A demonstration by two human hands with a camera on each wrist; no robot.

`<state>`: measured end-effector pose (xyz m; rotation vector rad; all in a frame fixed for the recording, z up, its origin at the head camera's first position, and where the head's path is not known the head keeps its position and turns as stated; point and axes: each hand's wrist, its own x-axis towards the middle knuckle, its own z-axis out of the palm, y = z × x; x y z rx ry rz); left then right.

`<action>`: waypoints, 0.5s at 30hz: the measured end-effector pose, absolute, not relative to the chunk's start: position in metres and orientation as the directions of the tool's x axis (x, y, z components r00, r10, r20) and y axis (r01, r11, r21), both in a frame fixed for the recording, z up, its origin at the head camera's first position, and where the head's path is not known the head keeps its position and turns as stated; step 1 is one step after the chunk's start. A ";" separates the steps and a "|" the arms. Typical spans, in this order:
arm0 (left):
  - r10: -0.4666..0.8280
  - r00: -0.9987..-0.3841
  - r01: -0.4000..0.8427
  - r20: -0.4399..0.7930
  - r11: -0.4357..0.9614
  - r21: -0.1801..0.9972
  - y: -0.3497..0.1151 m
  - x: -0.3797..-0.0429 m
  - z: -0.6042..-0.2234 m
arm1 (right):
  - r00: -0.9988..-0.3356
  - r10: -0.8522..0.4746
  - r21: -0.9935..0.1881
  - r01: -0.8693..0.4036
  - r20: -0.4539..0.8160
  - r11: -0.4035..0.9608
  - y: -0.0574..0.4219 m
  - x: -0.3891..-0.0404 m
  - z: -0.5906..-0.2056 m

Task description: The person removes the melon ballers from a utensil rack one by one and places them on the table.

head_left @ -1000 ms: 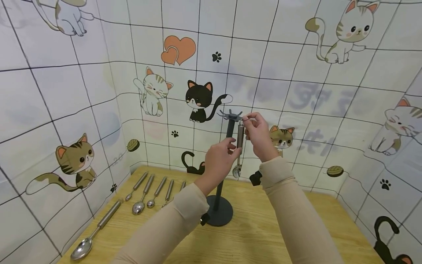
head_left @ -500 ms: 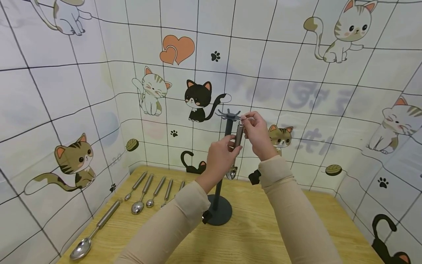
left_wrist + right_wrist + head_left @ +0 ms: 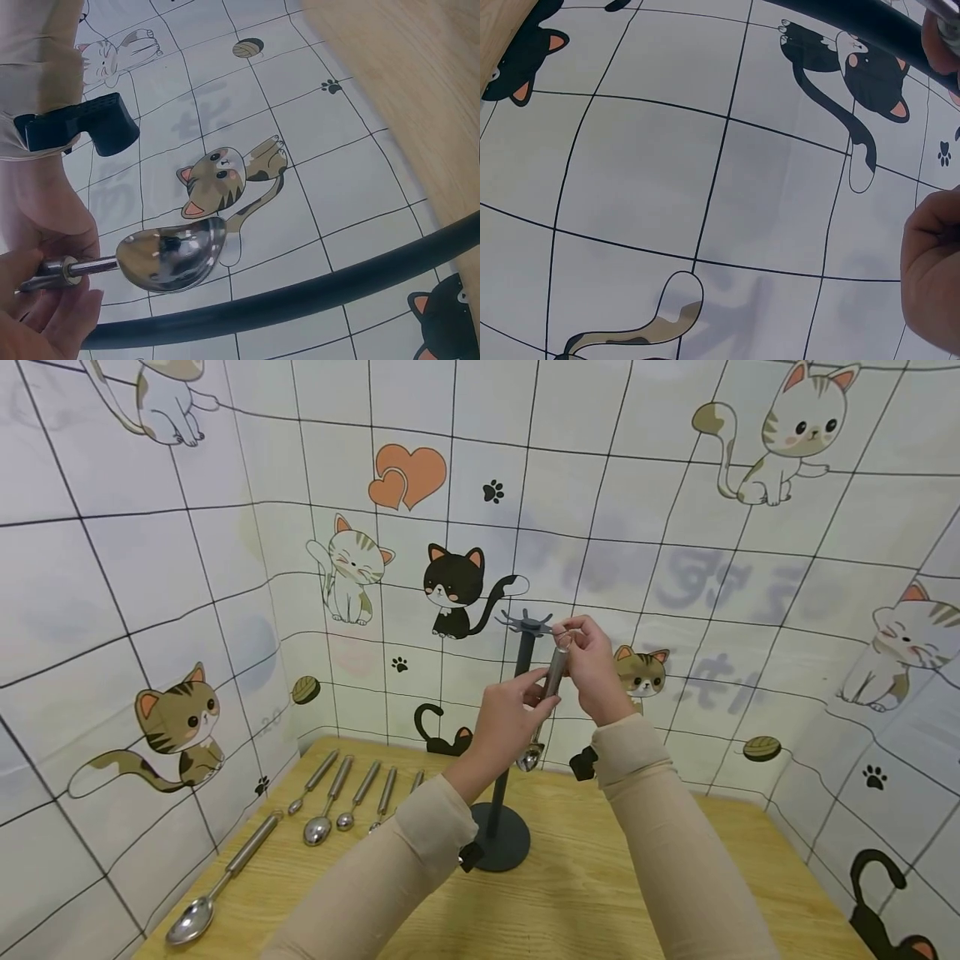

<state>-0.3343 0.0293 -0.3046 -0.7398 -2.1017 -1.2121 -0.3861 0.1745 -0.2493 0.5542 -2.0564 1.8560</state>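
A dark grey rack [image 3: 524, 657] with a ring of hook arms [image 3: 528, 622] on top stands upright on a round base. My left hand [image 3: 501, 718] grips a metal spoon [image 3: 557, 670] by its handle, thumb on one side and fingers on the other. The spoon tilts, with its hanging ring up near the hook arms and its shiny bowl [image 3: 171, 256] pointing down. My right hand [image 3: 591, 662] pinches the tip of the right-hand hook arm, right beside the spoon's ring. In the right wrist view only part of a hand [image 3: 934, 277] shows at the right edge.
On the wooden table [image 3: 585, 885], a large spoon [image 3: 222, 881] lies at the left. Several smaller metal utensils, among them a spoon [image 3: 327, 802], lie in a row behind it, partly covered by my left sleeve [image 3: 397, 868]. A cat-print wall covering [image 3: 622, 510] encloses the back and sides.
The spoon's handle top has swung right, toward my right hand, and its bowl has shifted left, so it tilts more. My right hand stays at the hook arm's tip.
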 end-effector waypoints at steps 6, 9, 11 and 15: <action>0.187 -0.702 0.695 0.687 0.387 0.606 0.019 -0.335 -0.311 | -0.869 -0.090 -0.868 -0.493 0.487 0.066 0.177 -0.385 -0.248; 0.189 -0.724 0.678 0.663 0.373 0.634 0.012 -0.335 -0.315 | -0.865 -0.102 -0.865 -0.499 0.492 0.054 0.178 -0.383 -0.248; 0.186 -0.737 0.666 0.649 0.363 0.652 0.007 -0.336 -0.317 | -0.861 -0.114 -0.862 -0.503 0.495 0.053 0.179 -0.382 -0.249; 0.190 -0.767 0.639 0.612 0.314 0.703 -0.001 -0.336 -0.321 | -0.863 -0.115 -0.863 -0.501 0.493 0.058 0.181 -0.382 -0.249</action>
